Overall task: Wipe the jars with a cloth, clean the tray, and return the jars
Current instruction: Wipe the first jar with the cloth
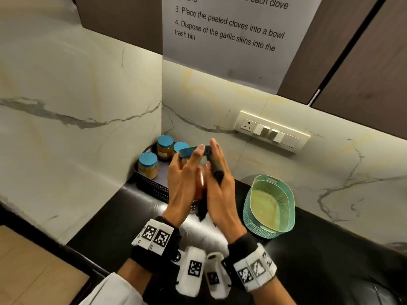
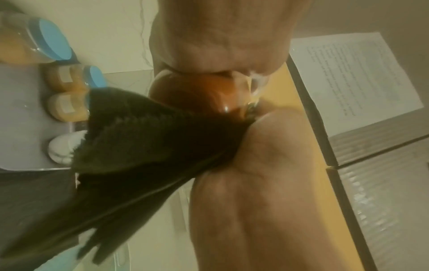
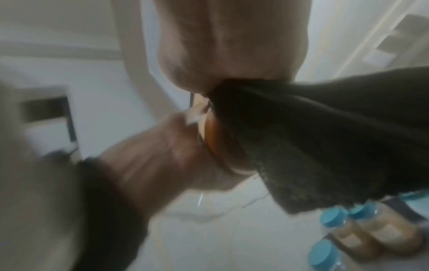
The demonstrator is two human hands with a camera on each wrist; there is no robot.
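I hold a blue-lidded jar (image 1: pixel 200 186) of orange-red contents between both hands, above the counter in front of the tray. My left hand (image 1: pixel 182 179) grips the jar from the left, fingers reaching up over its lid (image 1: pixel 187 151). From the right, my right hand (image 1: pixel 221 188) holds a dark cloth (image 1: pixel 217 170) against the jar, and the loose end hangs below. The wrist views show the jar (image 2: pixel 197 95) wedged between palm and cloth (image 2: pixel 139 146); the cloth (image 3: pixel 325 137) covers most of the jar (image 3: pixel 216 143). A black tray (image 1: pixel 152 188) in the corner carries three blue-lidded jars (image 1: pixel 165 148).
A green oval basket (image 1: pixel 286 201) stands on the black counter (image 1: pixel 330 238) right of my hands. Marble walls close the corner behind the tray, with a switch panel (image 1: pixel 272 130) on the right wall. Dark cabinets and a printed sheet (image 1: pixel 231 40) hang overhead.
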